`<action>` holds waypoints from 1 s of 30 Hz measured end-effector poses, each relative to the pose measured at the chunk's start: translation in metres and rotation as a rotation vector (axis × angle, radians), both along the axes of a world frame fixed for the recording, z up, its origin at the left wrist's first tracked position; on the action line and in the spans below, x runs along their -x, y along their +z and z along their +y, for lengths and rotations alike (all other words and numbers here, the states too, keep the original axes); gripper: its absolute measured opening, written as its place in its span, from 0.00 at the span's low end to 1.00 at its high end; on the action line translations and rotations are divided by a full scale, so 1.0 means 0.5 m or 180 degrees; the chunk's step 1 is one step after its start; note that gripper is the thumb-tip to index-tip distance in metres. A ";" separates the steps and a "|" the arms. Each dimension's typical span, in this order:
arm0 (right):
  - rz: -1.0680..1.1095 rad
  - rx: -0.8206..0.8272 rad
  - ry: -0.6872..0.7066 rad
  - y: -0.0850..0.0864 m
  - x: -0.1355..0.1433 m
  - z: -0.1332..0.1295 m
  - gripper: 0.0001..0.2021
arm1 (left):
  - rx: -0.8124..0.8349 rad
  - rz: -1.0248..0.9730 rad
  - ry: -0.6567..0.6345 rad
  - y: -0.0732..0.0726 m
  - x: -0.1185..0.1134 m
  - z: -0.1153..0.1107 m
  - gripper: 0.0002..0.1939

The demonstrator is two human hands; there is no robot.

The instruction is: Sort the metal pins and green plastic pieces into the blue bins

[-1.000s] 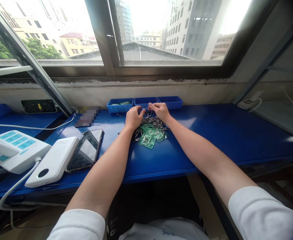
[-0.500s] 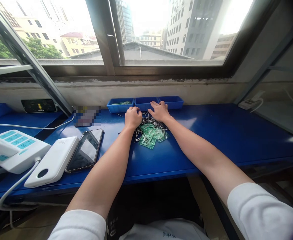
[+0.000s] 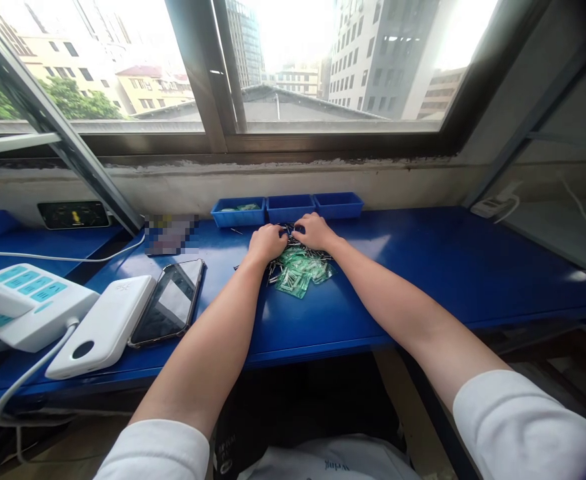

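A loose pile of dark, thin metal pieces (image 3: pixel 273 272) lies on the blue table, with several small green plastic packets (image 3: pixel 300 270) on its near side. My left hand (image 3: pixel 269 241) rests at the pile's left back edge, its fingers curled inward; what they hold, if anything, is too small to name. Across from it, my right hand (image 3: pixel 315 231) is at the back of the pile, its thumb and fingers bent toward the left hand and apart. Behind both hands stand three blue bins: the left bin (image 3: pixel 237 212) holds green packets, beside the middle bin (image 3: pixel 290 207) and right bin (image 3: pixel 338 204).
On the left of the blue table (image 3: pixel 423 267) lie a black phone (image 3: pixel 170 303), a white power bank (image 3: pixel 103 327) and a white power strip (image 3: pixel 33 303) with cables. Another lit phone (image 3: pixel 74 215) leans near the wall. A metal shelf post (image 3: pixel 80 157) rises at the left.
My right hand has come back from the rim of the bins to the pile, closer to my left hand. My left hand has lowered slightly. The whole view has shifted a little.
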State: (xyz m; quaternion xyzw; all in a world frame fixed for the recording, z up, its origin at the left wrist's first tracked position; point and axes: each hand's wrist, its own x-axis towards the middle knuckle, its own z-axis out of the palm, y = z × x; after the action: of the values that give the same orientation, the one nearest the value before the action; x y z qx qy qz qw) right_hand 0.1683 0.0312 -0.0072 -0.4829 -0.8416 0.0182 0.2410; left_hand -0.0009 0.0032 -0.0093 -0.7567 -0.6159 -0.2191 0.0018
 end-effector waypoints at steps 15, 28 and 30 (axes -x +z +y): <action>0.0496 0.0699 0.0079 -0.005 0.000 0.010 0.08 | 0.0081 -0.0166 -0.0154 0.006 -0.001 -0.007 0.14; 0.0411 0.0588 0.0228 -0.004 0.001 0.000 0.07 | 0.0082 -0.0112 -0.0175 0.003 0.001 -0.005 0.14; 0.0388 0.0351 0.0162 0.000 0.000 -0.005 0.10 | 0.0081 -0.0069 -0.0144 0.004 0.001 -0.006 0.15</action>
State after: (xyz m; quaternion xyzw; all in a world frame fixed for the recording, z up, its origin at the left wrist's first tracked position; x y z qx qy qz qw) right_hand 0.1682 0.0286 -0.0070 -0.4720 -0.8351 0.1000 0.2643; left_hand -0.0012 0.0004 -0.0071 -0.7680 -0.6014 -0.2195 -0.0196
